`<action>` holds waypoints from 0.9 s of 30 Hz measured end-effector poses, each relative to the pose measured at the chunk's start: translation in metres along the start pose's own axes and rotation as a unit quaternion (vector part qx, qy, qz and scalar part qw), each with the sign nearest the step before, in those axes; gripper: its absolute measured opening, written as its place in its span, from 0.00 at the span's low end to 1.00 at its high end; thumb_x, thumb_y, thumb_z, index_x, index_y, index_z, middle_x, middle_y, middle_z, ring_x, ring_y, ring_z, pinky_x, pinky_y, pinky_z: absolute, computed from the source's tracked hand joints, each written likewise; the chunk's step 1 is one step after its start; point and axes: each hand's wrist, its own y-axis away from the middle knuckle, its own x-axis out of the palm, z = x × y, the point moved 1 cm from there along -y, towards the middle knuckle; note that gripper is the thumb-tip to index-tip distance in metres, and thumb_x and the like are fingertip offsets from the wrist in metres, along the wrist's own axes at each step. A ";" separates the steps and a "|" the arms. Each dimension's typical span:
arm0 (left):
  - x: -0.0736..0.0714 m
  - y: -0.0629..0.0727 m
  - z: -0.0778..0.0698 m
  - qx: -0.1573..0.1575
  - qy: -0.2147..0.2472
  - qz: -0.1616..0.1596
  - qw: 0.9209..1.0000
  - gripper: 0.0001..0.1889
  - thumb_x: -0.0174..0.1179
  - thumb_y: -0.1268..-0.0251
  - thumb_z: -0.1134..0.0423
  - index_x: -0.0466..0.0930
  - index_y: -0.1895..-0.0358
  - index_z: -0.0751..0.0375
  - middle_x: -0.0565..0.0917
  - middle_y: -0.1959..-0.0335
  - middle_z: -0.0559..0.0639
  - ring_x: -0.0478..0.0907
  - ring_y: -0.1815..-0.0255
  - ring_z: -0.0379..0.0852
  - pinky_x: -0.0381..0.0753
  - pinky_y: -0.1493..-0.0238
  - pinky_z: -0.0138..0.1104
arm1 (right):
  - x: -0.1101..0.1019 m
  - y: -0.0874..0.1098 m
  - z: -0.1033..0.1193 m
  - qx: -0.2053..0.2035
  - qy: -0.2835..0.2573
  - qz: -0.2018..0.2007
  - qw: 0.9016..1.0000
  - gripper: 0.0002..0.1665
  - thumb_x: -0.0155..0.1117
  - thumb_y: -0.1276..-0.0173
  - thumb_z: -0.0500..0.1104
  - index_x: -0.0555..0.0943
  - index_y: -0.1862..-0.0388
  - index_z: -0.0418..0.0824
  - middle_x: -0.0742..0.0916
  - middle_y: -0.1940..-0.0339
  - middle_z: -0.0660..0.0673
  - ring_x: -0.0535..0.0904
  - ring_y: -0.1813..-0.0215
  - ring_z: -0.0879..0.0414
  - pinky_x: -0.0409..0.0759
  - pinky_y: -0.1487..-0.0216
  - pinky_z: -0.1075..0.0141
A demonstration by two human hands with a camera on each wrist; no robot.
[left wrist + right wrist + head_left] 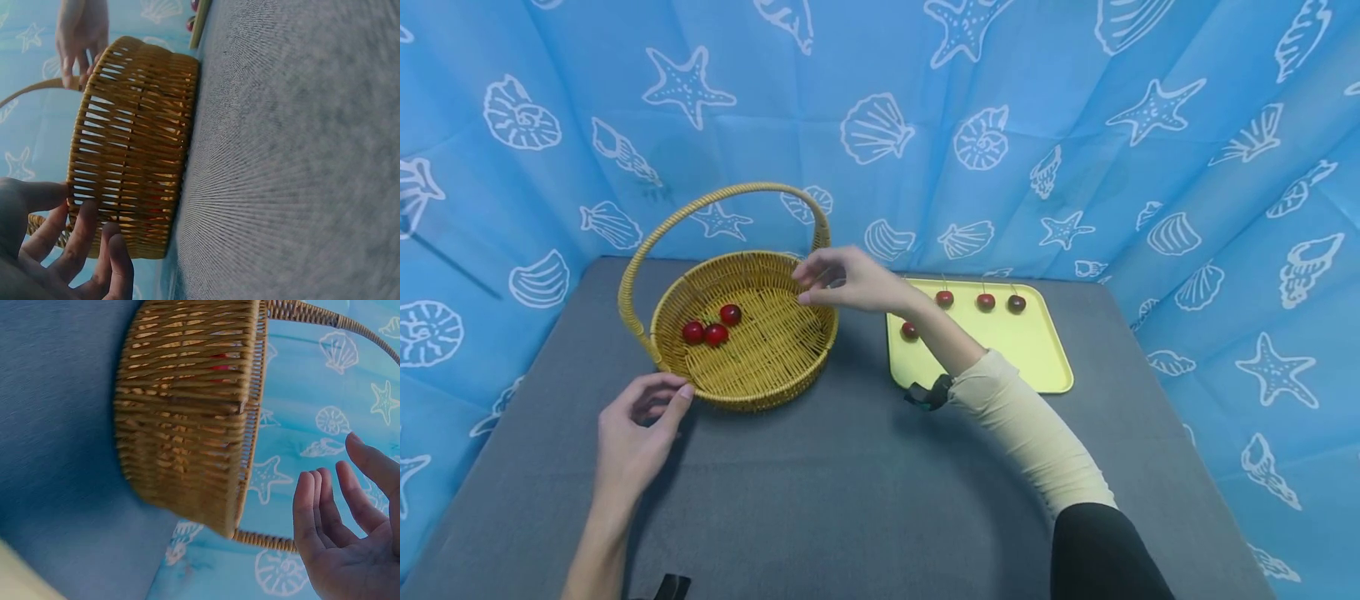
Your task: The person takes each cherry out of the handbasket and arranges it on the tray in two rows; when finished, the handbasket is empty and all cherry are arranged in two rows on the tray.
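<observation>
A round woven basket (752,392) with an arched handle stands at the left of the table, and three red cherries (716,335) lie together inside it. My left hand (638,421) pinches the near-left rim between thumb and fingers; the left wrist view shows its fingers (81,240) against the woven side. Over the basket's right rim hovers my right hand (853,279), its fingers loosely bent and nothing seen between them. In the right wrist view that hand (356,531) is apart from the basket wall (181,419).
To the right of the basket lies a yellow tray (1000,354) with several stemmed cherries (985,302) on it, partly behind my right forearm. A grey cloth (850,500) covers the table. A blue curtain (925,192) with shell prints hangs behind and at the sides.
</observation>
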 end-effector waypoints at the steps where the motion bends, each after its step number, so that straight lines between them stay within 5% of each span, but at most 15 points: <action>1: 0.000 0.000 0.000 0.000 -0.001 0.000 1.000 0.12 0.70 0.23 0.56 0.87 0.45 0.55 0.84 0.59 0.26 0.82 0.59 0.25 0.81 0.61 0.19 | 0.001 -0.005 0.002 -0.003 0.000 0.006 1.000 0.21 0.75 0.28 0.37 0.84 0.38 0.35 0.90 0.42 0.38 0.89 0.43 0.49 0.87 0.33 0.59; 14: 0.000 -0.003 0.003 0.010 0.014 0.001 1.000 0.12 0.70 0.24 0.59 0.87 0.44 0.59 0.84 0.61 0.24 0.82 0.61 0.24 0.81 0.65 0.19 | 0.021 -0.062 0.012 0.016 -0.004 0.065 0.998 0.21 0.73 0.24 0.40 0.84 0.35 0.37 0.90 0.39 0.38 0.87 0.39 0.53 0.86 0.37 0.69; 27: 0.000 -0.003 0.002 0.012 0.011 0.001 1.000 0.12 0.70 0.24 0.58 0.87 0.44 0.59 0.84 0.60 0.24 0.82 0.61 0.24 0.82 0.66 0.20 | 0.036 -0.104 0.010 0.085 -0.095 0.083 0.988 0.23 0.70 0.21 0.40 0.81 0.32 0.32 0.90 0.41 0.37 0.87 0.37 0.44 0.90 0.39 0.58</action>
